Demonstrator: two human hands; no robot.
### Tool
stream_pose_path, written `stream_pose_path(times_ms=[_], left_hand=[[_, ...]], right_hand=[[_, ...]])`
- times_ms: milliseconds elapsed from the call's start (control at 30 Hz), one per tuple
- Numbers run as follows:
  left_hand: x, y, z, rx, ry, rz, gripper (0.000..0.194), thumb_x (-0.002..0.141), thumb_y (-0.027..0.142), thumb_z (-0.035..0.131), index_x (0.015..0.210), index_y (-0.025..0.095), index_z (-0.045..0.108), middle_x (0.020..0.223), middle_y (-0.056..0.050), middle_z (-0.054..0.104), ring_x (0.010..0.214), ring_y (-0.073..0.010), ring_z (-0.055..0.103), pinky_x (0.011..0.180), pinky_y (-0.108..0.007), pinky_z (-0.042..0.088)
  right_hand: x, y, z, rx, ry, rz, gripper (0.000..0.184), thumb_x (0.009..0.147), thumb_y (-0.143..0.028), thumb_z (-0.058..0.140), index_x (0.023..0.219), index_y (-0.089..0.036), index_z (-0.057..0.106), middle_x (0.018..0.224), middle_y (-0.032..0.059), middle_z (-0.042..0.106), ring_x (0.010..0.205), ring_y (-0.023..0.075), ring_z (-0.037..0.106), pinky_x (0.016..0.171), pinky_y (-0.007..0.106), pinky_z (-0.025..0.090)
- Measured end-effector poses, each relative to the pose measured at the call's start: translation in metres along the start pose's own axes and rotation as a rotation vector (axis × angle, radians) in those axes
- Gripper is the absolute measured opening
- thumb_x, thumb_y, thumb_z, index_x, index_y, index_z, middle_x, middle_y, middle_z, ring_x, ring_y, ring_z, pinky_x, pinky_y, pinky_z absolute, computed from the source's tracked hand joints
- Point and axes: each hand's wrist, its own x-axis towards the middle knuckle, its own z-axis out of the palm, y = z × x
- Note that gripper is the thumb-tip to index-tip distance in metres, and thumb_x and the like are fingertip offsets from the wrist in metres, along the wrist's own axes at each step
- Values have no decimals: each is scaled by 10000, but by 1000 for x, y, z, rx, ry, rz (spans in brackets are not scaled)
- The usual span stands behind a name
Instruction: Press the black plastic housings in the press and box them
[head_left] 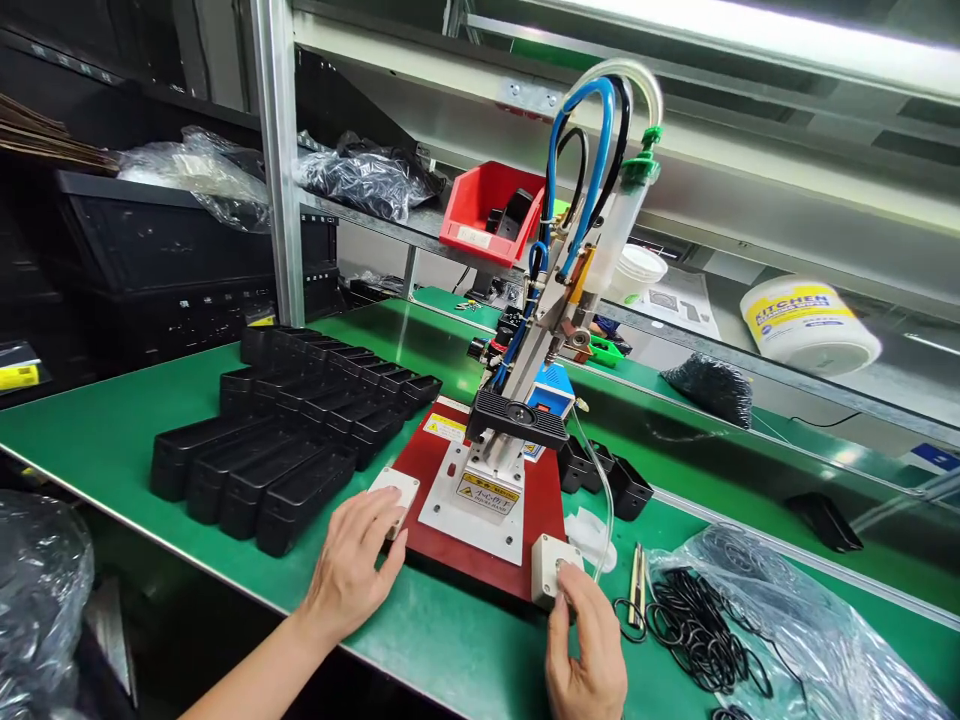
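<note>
My left hand (pixel 360 555) lies with its fingers stretched over a white button box (pixel 403 487) at the left front of a small bench press (pixel 517 400). On the right, my right hand (pixel 586 640) has its fingertips on a second white button box (pixel 550 565), thumb apart from the fingers at its front edge. Neither hand grips anything. Between them, a black plastic part (pixel 517 416) with a round center sits on the press fixture, above a metal block with a yellow warning label. The press stands on a red base plate (pixel 538 500).
Rows of black rectangular housings (pixel 300 490) cover the bench's left side. Several more (pixel 626 488) stand behind the right box. Tweezers (pixel 637 580), black rubber rings (pixel 697 625) and a clear plastic bag (pixel 810 620) lie right. A red bin (pixel 491 210) and white tub (pixel 808 325) occupy the shelf.
</note>
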Motion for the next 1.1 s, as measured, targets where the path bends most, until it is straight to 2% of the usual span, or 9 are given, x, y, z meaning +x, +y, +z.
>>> stream_pose_path(times_ms=[100,267,433,500,567,667,733,833,1100], left_hand=[[0,-2,0,52,26,-43,331,791,115,630,1109,137,539,1083,-129,657,1092,-269,584,940,-418,431],[12,-2,4,172,45,-56,267,763,173,662,1008,164,557,913,-67,696,960,-262,629,895,-427,399],[16,-1,8,201,56,-81,205,771,207,654,949,173,559,851,-52,675,890,-236,645,879,-411,394],[13,-1,9,172,34,-84,196,787,197,640,957,169,547,885,-69,664,907,-235,632,865,-405,406],[9,-2,9,119,9,-88,222,804,177,622,1005,160,532,969,-98,649,970,-244,608,864,-398,424],[5,-3,9,66,-21,-131,299,820,173,608,1100,151,506,1139,-145,598,1095,-274,555,905,-419,439],[4,-4,10,42,-34,-168,319,826,190,605,1124,152,498,1201,-154,566,1137,-287,531,933,-439,442],[4,-6,11,-15,-51,-193,326,834,195,599,1140,155,492,1220,-150,552,1149,-280,523,961,-444,450],[2,-7,11,-51,-59,-209,319,841,195,595,1142,163,490,1230,-146,541,1160,-281,519,978,-460,461]], right_hand=[[-1,-3,1,-26,-30,24,259,892,-194,522,1143,-165,576,1108,127,639,1062,276,580,879,444,453],[7,-3,4,-76,-26,98,196,918,-290,498,1038,-160,583,979,127,652,973,282,592,839,436,419],[8,5,9,32,-16,196,124,910,-289,527,941,-188,594,930,89,645,964,264,597,836,418,422],[4,5,11,119,19,243,119,903,-262,534,974,-188,595,956,88,633,976,257,589,849,426,435],[0,4,12,187,37,317,208,907,-272,521,1086,-181,573,1058,107,609,1030,260,568,892,452,438],[-5,4,12,220,19,462,377,919,-351,490,1252,-176,495,1232,138,545,1134,283,522,967,500,407],[-6,4,12,236,-18,525,398,929,-386,462,1270,-184,489,1270,136,535,1169,291,511,987,510,397],[-6,6,12,264,-68,527,356,942,-383,433,1227,-190,525,1276,126,543,1192,286,510,987,502,405],[-5,10,12,266,-82,444,284,939,-329,449,1121,-166,594,1282,144,538,1198,285,501,981,511,398]])
